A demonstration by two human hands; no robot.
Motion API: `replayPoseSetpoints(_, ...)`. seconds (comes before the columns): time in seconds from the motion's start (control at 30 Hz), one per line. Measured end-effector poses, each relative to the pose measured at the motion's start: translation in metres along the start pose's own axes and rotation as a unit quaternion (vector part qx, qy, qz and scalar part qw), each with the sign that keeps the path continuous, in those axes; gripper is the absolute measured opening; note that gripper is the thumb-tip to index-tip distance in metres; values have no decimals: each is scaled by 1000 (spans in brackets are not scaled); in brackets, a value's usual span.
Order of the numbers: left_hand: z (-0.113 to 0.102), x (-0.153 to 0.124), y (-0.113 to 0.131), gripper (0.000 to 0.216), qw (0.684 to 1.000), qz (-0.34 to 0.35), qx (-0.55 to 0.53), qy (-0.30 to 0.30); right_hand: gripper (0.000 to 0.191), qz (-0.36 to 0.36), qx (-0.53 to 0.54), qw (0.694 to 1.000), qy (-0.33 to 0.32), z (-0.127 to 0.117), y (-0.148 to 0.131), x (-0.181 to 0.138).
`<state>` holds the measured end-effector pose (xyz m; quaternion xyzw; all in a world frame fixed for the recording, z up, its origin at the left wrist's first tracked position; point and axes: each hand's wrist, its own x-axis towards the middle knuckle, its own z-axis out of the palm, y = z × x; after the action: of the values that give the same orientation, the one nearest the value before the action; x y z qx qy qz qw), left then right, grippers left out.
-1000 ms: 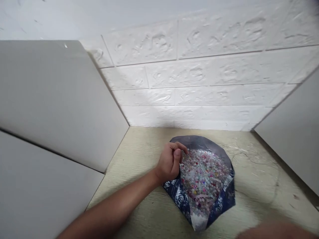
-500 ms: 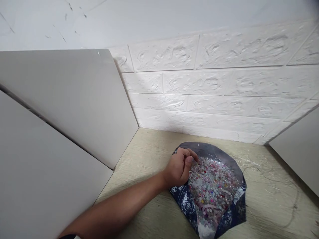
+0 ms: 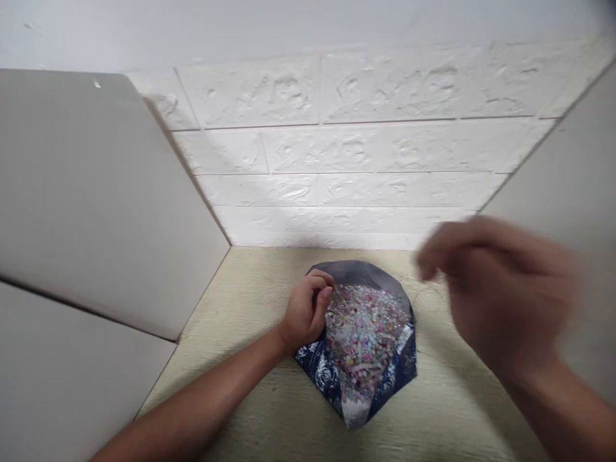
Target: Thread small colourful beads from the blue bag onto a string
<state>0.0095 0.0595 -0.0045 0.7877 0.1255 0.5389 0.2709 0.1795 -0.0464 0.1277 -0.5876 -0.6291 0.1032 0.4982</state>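
A dark blue, white-patterned bag (image 3: 327, 378) sits open on the pale, grained table (image 3: 240, 308), its angular folds framing tiny multicoloured beads (image 3: 368, 327). The left hand (image 3: 308, 308) curls its fingers around the left rim, apparently steadying it; any further move calls for keeping that mouth spread. The right hand (image 3: 505, 289) is raised and blurred, fingers bent, grip impossible to tell. Behind: embossed white brickwork (image 3: 337, 147).

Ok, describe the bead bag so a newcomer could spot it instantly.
Find the white brick-patterned wall, then the pale surface at its foot. The open bead bag sits there, the left hand at its left edge. Its dark blue outside and filling of small multicoloured beads set it apart from the pale surroundings.
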Motion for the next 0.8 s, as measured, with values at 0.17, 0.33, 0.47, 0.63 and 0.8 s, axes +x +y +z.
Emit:
replayPoseSetpoints(0.17,-1,6,1,8,999,17,40,23,30,67,4,954,-291,33,24,12)
replayPoseSetpoints(0.33,0,7,2,10,995,25,88,39,28,89,63,919,-379,38,35,14)
replayPoseSetpoints(0.47,2,7,1,9,993,-2,99,72,26,85,36,923,-374,31,34,21)
replayPoseSetpoints(0.63,-2,8,2,6,993,-26,66,-97,26,82,1,949,-306,24,30,27)
replayPoseSetpoints(0.8,-2,14,5,14,928,32,203,-311,22,98,-126,921,-355,15,32,25)
